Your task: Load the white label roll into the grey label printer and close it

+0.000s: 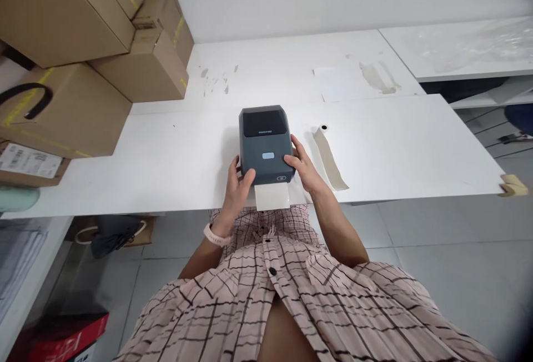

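A dark grey-blue label printer sits near the front edge of the white table, with a light blue button on its top. From its front a blank white label strip sticks out. My left hand grips the printer's front left side, thumb on top, fingers partly hidden behind its edge. On the opposite side, my right hand grips it with the thumb on the front right corner. To the right of that hand lies a small roll with a long beige backing strip unrolled toward me.
Cardboard boxes are stacked on the table's left end. A white paper sheet lies at the back right, beside worn patches. The table's right corner has a beige corner guard. A red box is on the floor at lower left.
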{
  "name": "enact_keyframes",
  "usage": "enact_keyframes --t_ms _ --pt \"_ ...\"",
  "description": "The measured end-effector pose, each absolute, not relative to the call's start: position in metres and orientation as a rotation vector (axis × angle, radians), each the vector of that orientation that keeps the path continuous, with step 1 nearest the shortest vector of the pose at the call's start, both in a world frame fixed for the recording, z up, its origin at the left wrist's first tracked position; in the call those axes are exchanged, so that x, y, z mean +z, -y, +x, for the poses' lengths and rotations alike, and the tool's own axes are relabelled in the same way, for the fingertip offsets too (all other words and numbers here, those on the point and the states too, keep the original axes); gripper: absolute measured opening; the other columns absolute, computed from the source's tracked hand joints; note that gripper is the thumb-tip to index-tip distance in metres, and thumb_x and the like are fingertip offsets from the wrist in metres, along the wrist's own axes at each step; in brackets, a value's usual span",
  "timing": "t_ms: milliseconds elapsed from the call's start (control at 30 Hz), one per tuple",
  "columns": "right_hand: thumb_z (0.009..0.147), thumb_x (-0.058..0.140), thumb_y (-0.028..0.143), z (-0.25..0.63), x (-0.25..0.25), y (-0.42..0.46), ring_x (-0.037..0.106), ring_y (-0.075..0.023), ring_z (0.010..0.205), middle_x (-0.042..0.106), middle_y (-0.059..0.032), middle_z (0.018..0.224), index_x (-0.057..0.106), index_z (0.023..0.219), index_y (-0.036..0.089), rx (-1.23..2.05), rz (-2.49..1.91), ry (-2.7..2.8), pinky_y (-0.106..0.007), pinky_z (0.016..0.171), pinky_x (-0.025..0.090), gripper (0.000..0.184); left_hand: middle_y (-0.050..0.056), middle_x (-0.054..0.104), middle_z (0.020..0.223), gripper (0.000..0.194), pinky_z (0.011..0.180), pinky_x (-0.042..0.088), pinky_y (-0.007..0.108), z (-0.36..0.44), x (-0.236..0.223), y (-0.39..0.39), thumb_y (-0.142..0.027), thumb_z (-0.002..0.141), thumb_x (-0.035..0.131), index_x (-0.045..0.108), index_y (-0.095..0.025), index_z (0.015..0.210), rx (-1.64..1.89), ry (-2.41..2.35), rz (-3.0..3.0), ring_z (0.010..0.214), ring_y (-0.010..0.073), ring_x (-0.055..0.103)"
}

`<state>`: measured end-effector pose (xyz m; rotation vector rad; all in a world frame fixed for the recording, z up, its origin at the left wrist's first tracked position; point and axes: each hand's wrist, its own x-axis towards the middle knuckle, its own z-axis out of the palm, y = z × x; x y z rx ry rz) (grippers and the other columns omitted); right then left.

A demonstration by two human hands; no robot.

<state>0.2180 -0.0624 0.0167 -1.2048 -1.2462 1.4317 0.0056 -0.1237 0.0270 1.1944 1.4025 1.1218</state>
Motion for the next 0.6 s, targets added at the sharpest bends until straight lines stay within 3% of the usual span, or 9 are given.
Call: enact_keyframes --t_ms 67,133,233,433,600 --pt "0.081 0.064 0.064 0.216 0.017 0.064 0.045 -0.0333 0.153 0.041 -0.0125 0.169 0.016 0.167 0.025 1.421 -1.193 1.234 -0.054 0.127 0.038 0.106 0.014 0.057 0.142 0.068 0.099 0.053 0.041 0.01 0.019 0.152 -0.066 0.089 0.067 0.051 -0.027 0.141 1.257 -1.665 1.195 0.124 0.029 0.06" --pt "0.08 0.064 0.063 0.214 0.016 0.065 0.041 -0.032 0.156 0.039 -0.0125 0.17 0.018 0.166 0.024 1.41 -1.172 1.203 -0.052 0.129 0.036 0.106 0.007 0.065 0.098 0.046 0.08 0.053 0.037 0.016 0.012 0.172 -0.068 0.091 0.062 0.063 -0.024 0.104 1.231 -1.662 1.141 0.089 0.0219 0.063" --pt "0.078 0.068 0.064 0.211 0.015 0.066 0.038 -0.0318 0.157 0.038 -0.0121 0.171 0.021 0.166 0.023 1.407 -1.151 1.158 -0.05 0.13 0.033 0.107 -0.001 0.051 0.062 0.052 0.06 0.042 0.032 0.024 0.012 0.179 -0.072 0.089 0.059 0.056 -0.024 0.071 0.905 -1.353 1.018 0.058 0.0149 0.048" --pt "0.077 0.074 0.063 0.209 0.016 0.069 0.04 -0.0318 0.155 0.045 -0.0065 0.167 0.035 0.161 0.03 1.42 -1.091 1.046 -0.052 0.131 0.03 0.099 -0.005 0.044 0.051 0.052 0.048 0.026 0.024 0.035 0.037 0.162 -0.062 0.08 0.073 0.051 -0.02 0.061 0.85 -1.134 0.837 0.048 0.0071 0.035" --pt "0.077 0.074 0.062 0.209 0.011 0.066 0.042 -0.0321 0.155 0.044 -0.0097 0.168 0.035 0.161 0.026 1.411 -1.103 1.05 -0.052 0.131 0.031 0.099 -0.005 0.046 0.051 0.055 0.046 0.028 0.023 0.031 0.022 0.163 -0.068 0.079 0.072 0.053 -0.019 0.061 0.822 -1.182 0.934 0.046 0.007 0.037"
